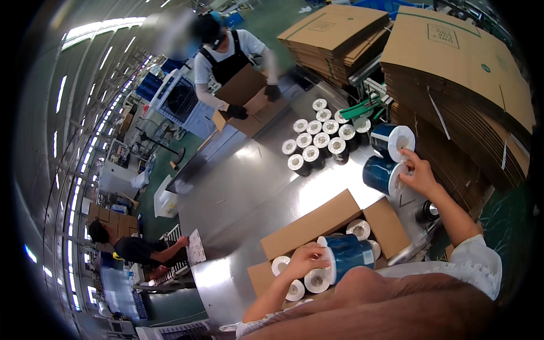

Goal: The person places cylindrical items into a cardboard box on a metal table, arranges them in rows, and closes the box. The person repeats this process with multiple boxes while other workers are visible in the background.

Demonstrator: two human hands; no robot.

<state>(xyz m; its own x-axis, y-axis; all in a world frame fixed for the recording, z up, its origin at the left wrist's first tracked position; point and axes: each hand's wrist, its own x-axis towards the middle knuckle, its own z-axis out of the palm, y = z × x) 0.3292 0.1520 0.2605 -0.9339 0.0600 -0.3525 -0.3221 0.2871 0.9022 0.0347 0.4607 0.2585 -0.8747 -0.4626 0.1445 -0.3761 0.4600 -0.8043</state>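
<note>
My right hand [419, 174] is closed on two spools with white flanges and dark blue windings, its fingers at their end hubs. The upper spool [386, 140] and the lower spool [381, 174] lie on their sides, one over the other, above the table's right side. My left hand [307, 262] grips a blue spool [352, 251] by its white flange, tilted over an open cardboard box [311, 222]. Several white-ended spools stand inside the box, partly hidden by the held one and by my left hand.
Upright spools [321, 139] cluster on the metal table [221, 198]. Stacks of flattened cartons [447, 56] rise at the right, beside a green-topped conveyor part [362, 106]. Across the table a co-worker [235, 56] handles an open carton [249, 107]. Another person [133, 249] works at the left.
</note>
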